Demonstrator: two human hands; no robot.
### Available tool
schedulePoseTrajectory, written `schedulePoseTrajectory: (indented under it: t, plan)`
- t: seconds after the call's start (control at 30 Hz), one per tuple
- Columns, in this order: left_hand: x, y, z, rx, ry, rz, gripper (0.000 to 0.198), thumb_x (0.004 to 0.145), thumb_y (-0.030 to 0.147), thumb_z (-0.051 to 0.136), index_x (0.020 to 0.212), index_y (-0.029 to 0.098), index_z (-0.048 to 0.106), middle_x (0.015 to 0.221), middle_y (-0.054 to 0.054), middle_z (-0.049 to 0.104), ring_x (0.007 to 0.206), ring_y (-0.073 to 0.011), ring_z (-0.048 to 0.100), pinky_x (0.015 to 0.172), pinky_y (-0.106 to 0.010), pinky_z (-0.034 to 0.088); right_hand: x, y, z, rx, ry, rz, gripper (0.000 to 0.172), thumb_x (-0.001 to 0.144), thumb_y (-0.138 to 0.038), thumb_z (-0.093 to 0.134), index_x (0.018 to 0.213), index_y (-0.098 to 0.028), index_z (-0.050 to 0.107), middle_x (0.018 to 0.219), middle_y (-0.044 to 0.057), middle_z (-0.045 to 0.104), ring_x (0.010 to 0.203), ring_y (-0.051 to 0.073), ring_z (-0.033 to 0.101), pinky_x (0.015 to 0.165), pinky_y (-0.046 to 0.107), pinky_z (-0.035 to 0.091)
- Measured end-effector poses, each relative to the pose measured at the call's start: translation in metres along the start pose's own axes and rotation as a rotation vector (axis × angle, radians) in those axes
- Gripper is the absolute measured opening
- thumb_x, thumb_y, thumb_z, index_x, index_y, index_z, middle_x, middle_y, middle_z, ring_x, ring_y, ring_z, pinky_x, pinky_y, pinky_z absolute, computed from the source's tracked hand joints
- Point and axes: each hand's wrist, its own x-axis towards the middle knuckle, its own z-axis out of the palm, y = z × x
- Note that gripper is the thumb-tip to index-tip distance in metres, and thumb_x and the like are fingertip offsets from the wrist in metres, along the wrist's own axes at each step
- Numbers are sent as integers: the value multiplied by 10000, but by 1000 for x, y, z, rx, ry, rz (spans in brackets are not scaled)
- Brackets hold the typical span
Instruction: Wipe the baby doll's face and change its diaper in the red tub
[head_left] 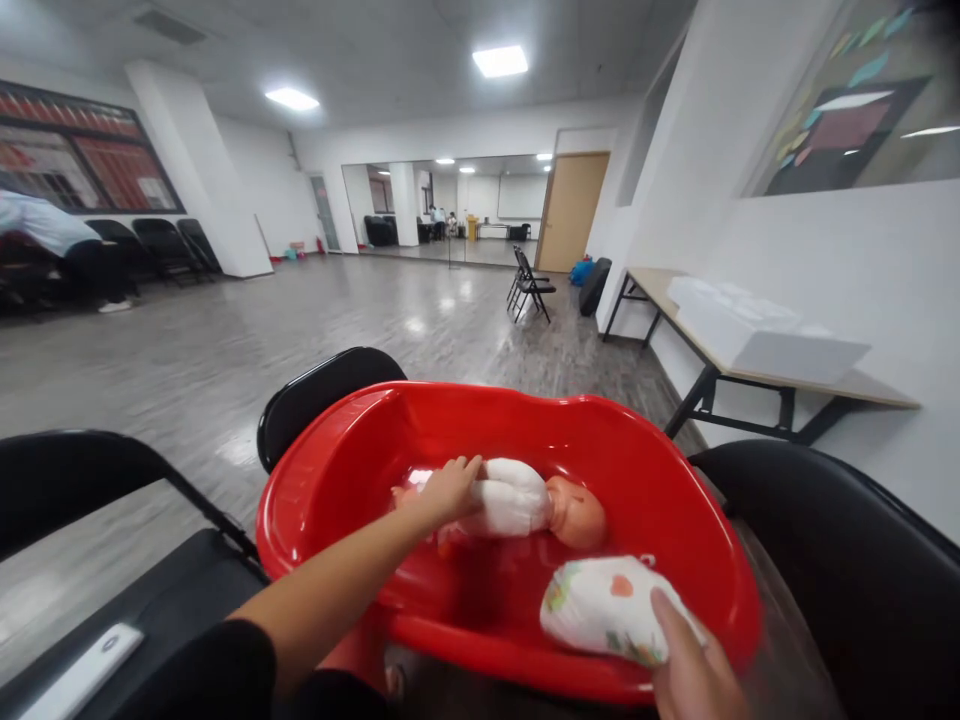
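Note:
A red plastic tub (375, 440) sits in front of me on black chairs. Inside it lies a baby doll (574, 512) with a white cloth body, its head to the right. My left hand (448, 490) reaches into the tub with fingers curled over the doll's lower body. My right hand (694, 672), at the tub's near right rim, grips a white patterned cloth (604, 605) held over the tub.
Black folding chairs (322, 392) stand beside and behind the tub. A white flat object (79, 675) lies on the dark seat at lower left. A long table (870, 385) with white boxes runs along the right wall. A person sits at far left.

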Motion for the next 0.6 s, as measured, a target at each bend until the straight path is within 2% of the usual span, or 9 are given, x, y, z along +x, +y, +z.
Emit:
schedulePoseTrajectory:
  t: [0.07,0.13,0.23,0.33,0.43,0.47,0.53,0.6]
  plan:
    - [-1,-1,6,-6,-11,-46,628,801,301,716,1376,245,471,1235,-63,568,1108,-258,561,904,-327,459,0,11,-4,-110,24,62,575,782,-616,707,1127,-157,729,1024,74,752,1037,316,707,828,361,634]
    - [-3,1,12,-8,-10,-59,540,797,301,740,1289,239,525,1214,-50,570,1085,-244,556,927,-321,445,-2,13,-6,-141,78,100,587,784,-658,687,1099,-165,731,1036,81,750,1050,325,703,808,362,639]
    - [-1,5,18,-27,40,-65,447,813,307,754,1208,236,557,1230,-47,553,1118,-237,528,961,-312,428,-4,-2,-1,10,120,105,594,779,-659,711,1110,-166,701,1126,109,728,1125,330,675,802,359,645]
    - [5,3,16,-76,82,-31,465,801,310,779,1193,225,544,1227,-41,563,1112,-218,535,937,-280,439,-9,-23,12,227,87,35,622,811,-653,688,1250,-214,635,1285,88,663,1231,311,620,873,407,634]
    - [7,2,10,-112,33,-4,432,885,329,699,1257,227,506,1151,-23,605,937,-164,580,855,-260,448,-20,-37,24,405,74,-67,554,830,-505,714,1276,-192,614,1346,126,609,1276,338,576,974,560,561]
    - [7,3,7,-112,31,12,448,910,324,674,1301,221,481,1171,-28,602,930,-155,580,866,-264,441,-24,-40,27,440,122,-126,513,838,-453,700,1276,-202,605,1360,118,595,1286,339,564,989,611,529]
    - [5,6,0,-97,18,45,543,909,325,687,1380,217,441,1216,-54,582,982,-180,588,884,-283,439,-30,-44,32,480,212,-155,462,839,-376,678,1264,-217,592,1370,100,579,1288,330,557,995,679,477]
    - [3,8,-7,-64,-20,66,638,899,349,700,1464,278,412,1213,-74,575,1003,-237,615,867,-322,462,-33,-46,35,496,260,-120,438,846,-348,668,1262,-238,583,1380,77,567,1278,312,561,985,694,467]
